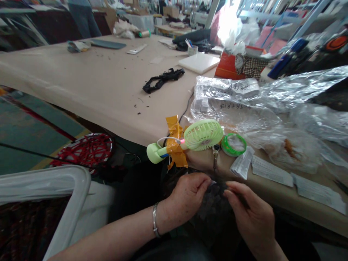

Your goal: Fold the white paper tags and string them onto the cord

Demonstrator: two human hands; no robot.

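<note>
Over my lap, my left hand (187, 194) is closed in a pinch, thumb pressed to the forefinger, with a small pale bit showing at the fingertips. What it grips is too small to name. Facing it from the right, my right hand (251, 215) has thumb and forefinger brought close together; anything between them is lost against the dark background. Dark, sheer-looking material (214, 204) lies below and between both hands. Just beyond them, a light green fan (203, 135) is fixed to the table edge with orange-brown tape (178, 156).
A green-rimmed round tub (233, 144) and paper slips (272, 171) line the table edge. Clear plastic bags (244, 105) cover the right side. A black strip bundle (163, 79) lies farther back. At lower left stands a white bin (84, 181); beyond it is a basket of red pieces (84, 150).
</note>
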